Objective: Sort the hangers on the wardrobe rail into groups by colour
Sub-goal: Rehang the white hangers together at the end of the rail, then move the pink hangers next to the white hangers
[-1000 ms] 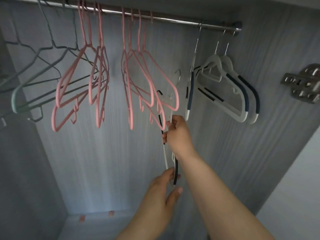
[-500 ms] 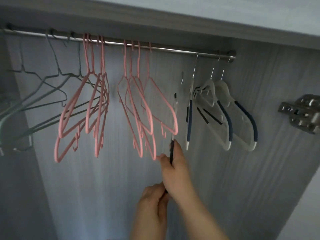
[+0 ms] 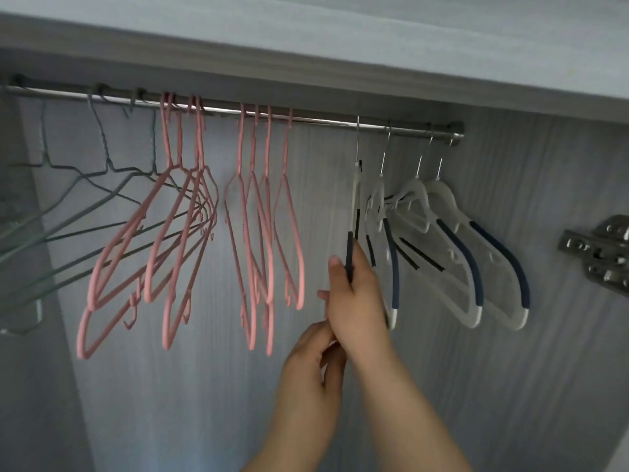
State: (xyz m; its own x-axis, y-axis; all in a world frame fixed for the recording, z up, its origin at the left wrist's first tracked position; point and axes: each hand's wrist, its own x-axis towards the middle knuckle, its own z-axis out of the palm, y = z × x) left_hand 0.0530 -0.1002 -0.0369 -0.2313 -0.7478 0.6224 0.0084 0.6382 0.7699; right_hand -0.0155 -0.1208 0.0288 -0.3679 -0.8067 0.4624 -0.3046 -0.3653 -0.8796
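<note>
Head view: right hand (image 3: 357,294) grips a white hanger (image 3: 355,206) hooked on the rail (image 3: 323,121); left hand's (image 3: 311,366) grip unclear

head view: single camera, worn on the person's head | faces forward and upward into the wardrobe, toward its back wall | stands below the rail (image 3: 340,122), which runs from the left edge toward the upper right | close, forearms enter from the bottom edge | wide-angle, lines bend near edges | no second view to share.
</note>
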